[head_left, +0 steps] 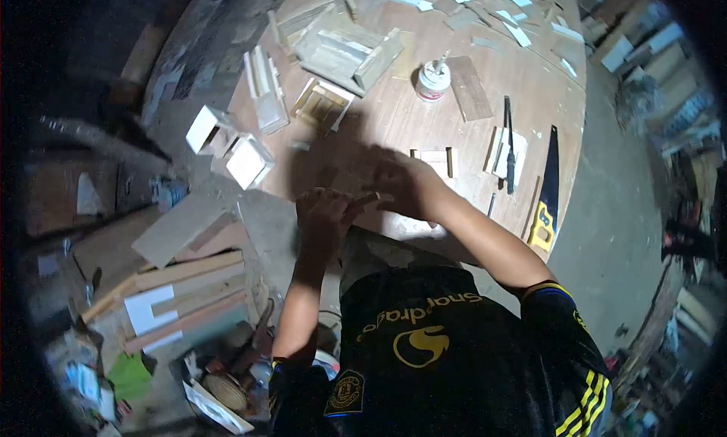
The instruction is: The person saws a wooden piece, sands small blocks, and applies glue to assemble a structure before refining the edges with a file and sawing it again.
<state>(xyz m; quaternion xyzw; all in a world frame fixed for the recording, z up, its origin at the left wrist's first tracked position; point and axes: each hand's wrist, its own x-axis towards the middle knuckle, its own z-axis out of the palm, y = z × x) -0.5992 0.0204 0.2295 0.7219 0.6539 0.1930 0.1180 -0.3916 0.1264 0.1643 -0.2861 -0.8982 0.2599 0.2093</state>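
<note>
My left hand is closed around a small wooden piece at the near edge of the table. Curled over the other end of that piece is my right hand, its fingertips dark in shadow. Just beyond my right hand lies a small wooden frame with a pale panel. Another little wooden frame rests farther back to the left. The exact shape of the held piece is hard to make out.
A white glue tub with a brush stands beside a flat board. A yellow-handled handsaw and a dark clamp-like tool lie right. Wooden box parts and scraps sit at the back; white-ended blocks at left.
</note>
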